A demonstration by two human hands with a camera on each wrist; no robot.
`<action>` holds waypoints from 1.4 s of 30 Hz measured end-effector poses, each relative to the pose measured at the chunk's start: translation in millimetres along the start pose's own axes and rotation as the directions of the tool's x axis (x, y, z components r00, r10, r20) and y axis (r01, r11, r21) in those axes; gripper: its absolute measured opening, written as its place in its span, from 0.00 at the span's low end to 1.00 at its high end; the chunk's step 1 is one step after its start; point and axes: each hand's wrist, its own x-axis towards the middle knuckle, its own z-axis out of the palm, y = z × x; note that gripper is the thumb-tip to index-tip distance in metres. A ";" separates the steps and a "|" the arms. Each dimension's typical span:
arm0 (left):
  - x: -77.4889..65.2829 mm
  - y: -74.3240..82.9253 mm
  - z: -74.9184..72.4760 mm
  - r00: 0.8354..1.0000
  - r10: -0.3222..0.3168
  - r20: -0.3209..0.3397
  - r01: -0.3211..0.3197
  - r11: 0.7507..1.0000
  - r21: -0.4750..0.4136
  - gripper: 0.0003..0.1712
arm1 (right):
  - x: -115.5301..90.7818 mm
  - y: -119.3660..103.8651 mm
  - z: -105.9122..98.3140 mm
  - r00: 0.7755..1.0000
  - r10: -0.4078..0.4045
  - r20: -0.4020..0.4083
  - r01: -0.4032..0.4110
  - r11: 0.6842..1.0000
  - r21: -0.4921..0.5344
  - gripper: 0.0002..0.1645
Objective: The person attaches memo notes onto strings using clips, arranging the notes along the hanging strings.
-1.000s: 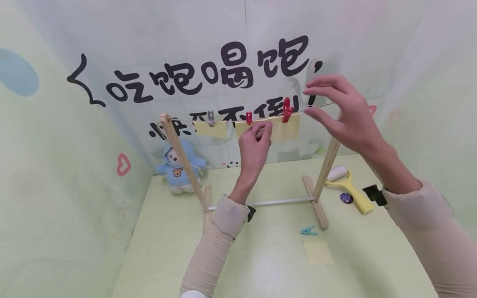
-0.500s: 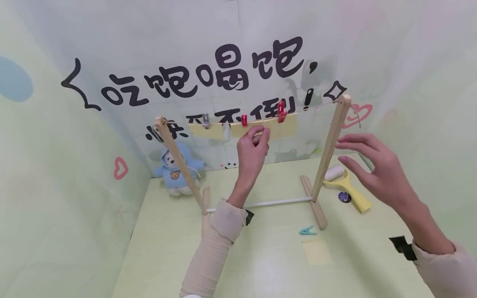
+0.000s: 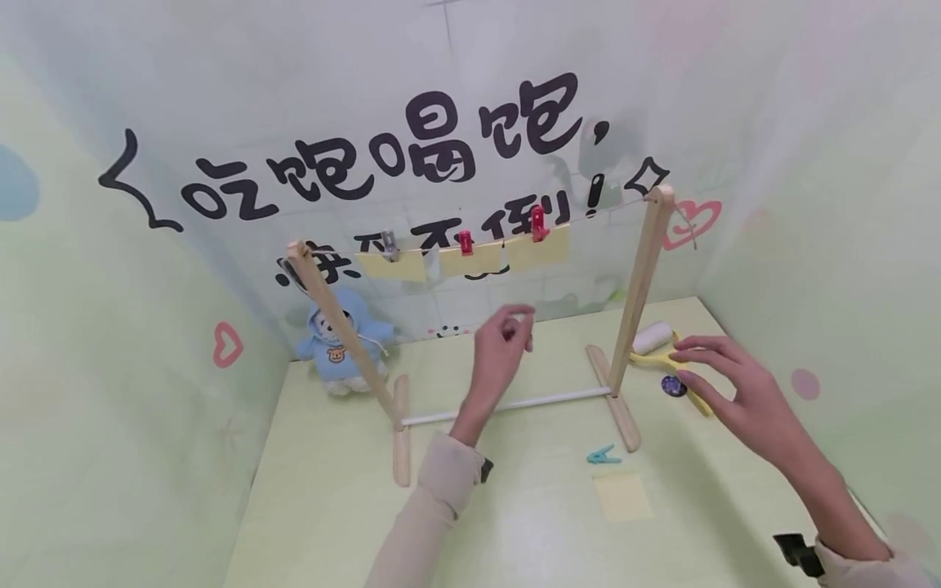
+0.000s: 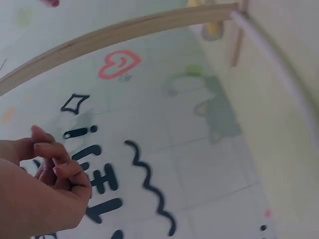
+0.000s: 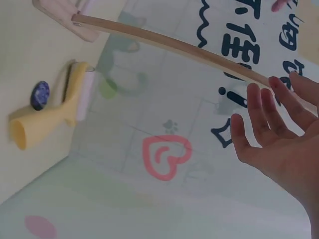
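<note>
A wooden stand (image 3: 638, 302) carries a thin string (image 3: 610, 211) between its two posts. Pale yellow sticky notes hang along the string: one under a grey clip (image 3: 390, 245), one under a red clip (image 3: 466, 242), and one at the right under red clipping (image 3: 539, 224). My left hand (image 3: 500, 347) is below the notes, apart from them, its fingers loosely curled around nothing. To the right of the stand, my right hand (image 3: 742, 400) hovers with spread, bent fingers and holds nothing. On the table lie a teal clip (image 3: 604, 456) and a loose sticky note (image 3: 623, 496).
A lint roller (image 3: 653, 337) with a yellow handle lies behind the right hand, beside a small dark blue oval object (image 3: 672, 385). A plush toy in blue (image 3: 341, 347) sits behind the left post. A white bar (image 3: 544, 402) joins the stand's feet.
My left hand has left the middle notes and dropped below them. My right hand has moved from the string down to the right. The notes still hang.
</note>
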 end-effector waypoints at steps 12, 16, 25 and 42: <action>-134.2 -144.6 88.7 0.942 -0.196 0.273 0.125 0.958 0.257 0.16 | -46.0 14.5 24.9 0.984 0.150 0.098 -0.155 0.987 0.039 0.19; -156.2 -137.8 95.2 0.929 -0.273 0.250 0.211 0.945 0.249 0.22 | -52.7 24.5 37.6 0.984 0.149 0.099 -0.153 0.988 0.028 0.19; -169.7 -135.4 106.0 0.946 -0.191 0.264 0.048 0.883 0.467 0.31 | -77.0 63.6 89.0 0.965 0.170 0.201 -0.174 0.985 0.002 0.16; -174.4 -142.2 116.4 0.958 -0.097 0.268 -0.130 0.689 0.713 0.34 | -96.6 79.9 137.9 0.922 0.136 0.362 -0.123 0.991 -0.059 0.27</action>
